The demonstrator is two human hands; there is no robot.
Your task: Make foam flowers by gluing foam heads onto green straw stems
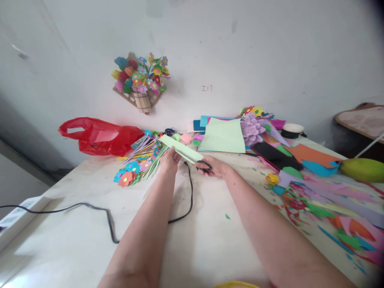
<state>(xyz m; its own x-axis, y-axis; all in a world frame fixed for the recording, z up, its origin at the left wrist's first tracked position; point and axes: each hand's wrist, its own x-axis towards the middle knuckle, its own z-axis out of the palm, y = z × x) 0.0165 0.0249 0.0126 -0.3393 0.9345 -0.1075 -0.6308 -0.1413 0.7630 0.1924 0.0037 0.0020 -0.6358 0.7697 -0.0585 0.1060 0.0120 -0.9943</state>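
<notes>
In the middle of the table, my left hand [170, 159] pinches a long pale green strip [181, 148] of paper or foam sheet near its left part. My right hand [214, 166] is closed around the black handles of a pair of scissors [205, 165]. The scissors' blades lie along the strip and are mostly hidden by it. Paper flower stems [153, 162] in green, yellow and purple lie just left of my left hand. Behind my right hand rests a larger pale green sheet [223, 136].
A red plastic bag [102, 136] and cut-out flowers [129, 174] lie to the left. A phone [276, 156], an orange sheet [313, 155] and many scraps [300, 196] cover the right. A black cable [191, 192] runs under my left arm. A flower basket [142, 84] hangs on the wall.
</notes>
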